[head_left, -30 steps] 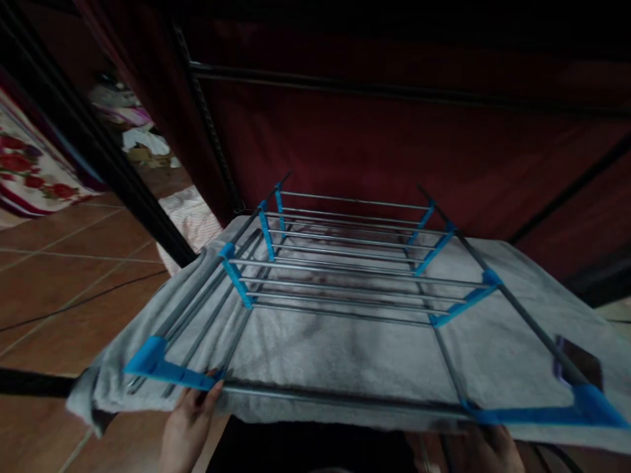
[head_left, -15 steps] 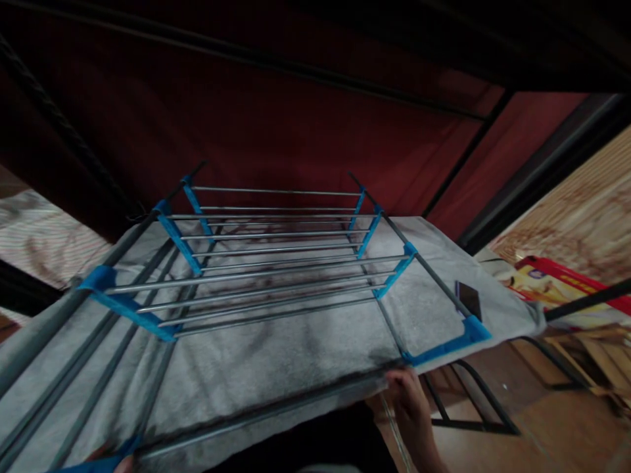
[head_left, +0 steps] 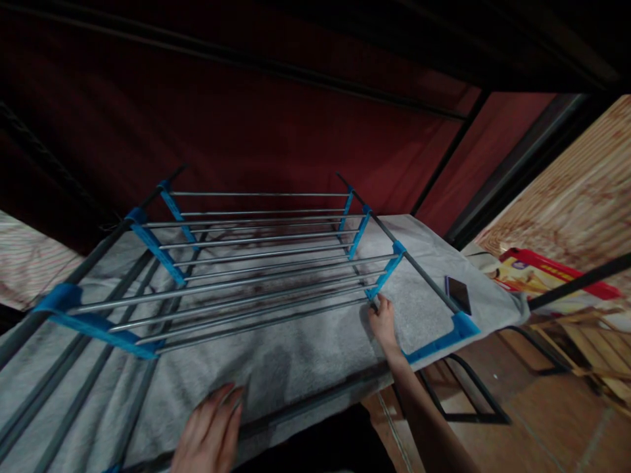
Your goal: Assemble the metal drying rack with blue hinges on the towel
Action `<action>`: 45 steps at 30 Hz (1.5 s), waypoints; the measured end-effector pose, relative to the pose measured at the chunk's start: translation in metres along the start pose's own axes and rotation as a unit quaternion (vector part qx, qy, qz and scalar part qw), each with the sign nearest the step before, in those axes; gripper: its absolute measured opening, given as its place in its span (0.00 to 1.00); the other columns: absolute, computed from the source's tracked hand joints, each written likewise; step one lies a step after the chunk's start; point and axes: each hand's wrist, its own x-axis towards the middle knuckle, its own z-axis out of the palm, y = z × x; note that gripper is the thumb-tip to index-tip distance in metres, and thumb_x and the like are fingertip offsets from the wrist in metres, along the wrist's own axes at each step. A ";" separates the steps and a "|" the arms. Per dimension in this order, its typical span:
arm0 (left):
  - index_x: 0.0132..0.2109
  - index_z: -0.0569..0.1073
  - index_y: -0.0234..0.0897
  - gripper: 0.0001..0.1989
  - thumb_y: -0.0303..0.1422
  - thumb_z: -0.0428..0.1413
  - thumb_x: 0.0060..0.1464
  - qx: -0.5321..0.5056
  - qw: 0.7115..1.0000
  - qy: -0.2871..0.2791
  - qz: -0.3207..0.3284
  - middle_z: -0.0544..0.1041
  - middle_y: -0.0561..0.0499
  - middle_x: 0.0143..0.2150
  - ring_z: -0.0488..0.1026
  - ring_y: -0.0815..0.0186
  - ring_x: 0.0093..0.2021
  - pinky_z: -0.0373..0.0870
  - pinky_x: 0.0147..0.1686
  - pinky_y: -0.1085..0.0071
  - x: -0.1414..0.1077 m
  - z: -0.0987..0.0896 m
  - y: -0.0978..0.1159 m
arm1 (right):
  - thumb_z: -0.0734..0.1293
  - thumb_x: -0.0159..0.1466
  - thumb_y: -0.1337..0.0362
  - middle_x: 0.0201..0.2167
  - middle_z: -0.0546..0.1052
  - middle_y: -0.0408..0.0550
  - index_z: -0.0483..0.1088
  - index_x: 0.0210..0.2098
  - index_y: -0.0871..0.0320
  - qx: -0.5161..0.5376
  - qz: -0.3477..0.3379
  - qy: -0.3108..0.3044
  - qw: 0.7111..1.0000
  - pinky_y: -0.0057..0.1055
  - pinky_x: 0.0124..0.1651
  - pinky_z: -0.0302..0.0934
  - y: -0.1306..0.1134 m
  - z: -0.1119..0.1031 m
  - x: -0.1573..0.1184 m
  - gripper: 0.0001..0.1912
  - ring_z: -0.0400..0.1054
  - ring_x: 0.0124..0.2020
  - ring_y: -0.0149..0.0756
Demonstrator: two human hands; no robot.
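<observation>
A shoe rack (head_left: 256, 253) of grey metal tubes and blue plastic brackets lies on its back across a grey cloth (head_left: 315, 355). My right hand (head_left: 382, 320) reaches forward to its right side. Its fingers are curled at the lower end of a blue bracket (head_left: 388, 269), where the bracket meets the side tube. My left hand (head_left: 211, 430), slightly blurred, is above the cloth near the front tube, fingers stretched out and holding nothing. A blue end bracket (head_left: 438, 338) sits at the rack's near right corner.
A phone (head_left: 458, 293) lies on the cloth right of the rack. Dark metal bars and a red curtain (head_left: 276, 125) stand behind. At the right are a red and yellow package (head_left: 547, 272), wooden slats (head_left: 586, 345) and a dark metal frame (head_left: 473, 417) on the tiled floor.
My right hand has left the front tube and moved forward to the bracket's lower end. My left hand has let go of the near left corner and moved right. The view has shifted slightly.
</observation>
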 end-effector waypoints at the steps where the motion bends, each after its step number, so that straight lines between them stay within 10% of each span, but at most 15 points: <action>1: 0.60 0.73 0.47 0.19 0.36 0.51 0.65 0.016 1.000 -0.019 0.006 0.78 0.47 0.56 0.76 0.56 0.54 0.76 0.53 0.56 0.018 0.016 0.003 | 0.60 0.56 0.64 0.45 0.71 0.57 0.68 0.53 0.58 -0.004 0.005 -0.003 1.000 0.48 0.58 0.61 0.003 0.005 0.004 0.24 0.65 0.51 0.49; 6: 0.60 0.74 0.38 0.20 0.37 0.46 0.68 0.040 0.997 -0.052 0.038 0.76 0.41 0.59 0.74 0.54 0.56 0.75 0.54 0.53 0.093 0.091 0.007 | 0.59 0.55 0.66 0.40 0.73 0.53 0.70 0.48 0.58 -0.005 0.005 -0.020 1.000 0.43 0.53 0.63 0.014 0.014 0.012 0.21 0.67 0.45 0.46; 11: 0.60 0.74 0.38 0.21 0.34 0.45 0.67 0.043 0.989 -0.139 0.023 0.78 0.41 0.57 0.74 0.54 0.56 0.71 0.57 0.53 0.124 0.124 0.002 | 0.58 0.56 0.69 0.40 0.74 0.51 0.71 0.44 0.56 -0.006 -0.005 -0.025 1.000 0.40 0.52 0.63 0.020 0.013 0.016 0.18 0.67 0.44 0.43; 19: 0.60 0.75 0.39 0.20 0.32 0.44 0.68 0.074 0.953 -0.293 -0.034 0.79 0.44 0.56 0.75 0.55 0.55 0.68 0.58 0.57 0.153 0.122 0.008 | 0.58 0.59 0.66 0.39 0.73 0.51 0.71 0.43 0.56 -0.021 0.000 -0.019 1.000 0.41 0.49 0.63 0.020 0.014 0.014 0.15 0.66 0.41 0.44; 45: 0.62 0.74 0.40 0.22 0.32 0.43 0.69 0.041 0.941 -0.334 -0.042 0.80 0.45 0.57 0.79 0.57 0.54 0.71 0.56 0.61 0.166 0.112 0.010 | 0.59 0.62 0.64 0.39 0.73 0.49 0.72 0.46 0.56 -0.012 -0.009 -0.022 1.000 0.41 0.52 0.63 0.020 0.010 0.012 0.16 0.66 0.43 0.42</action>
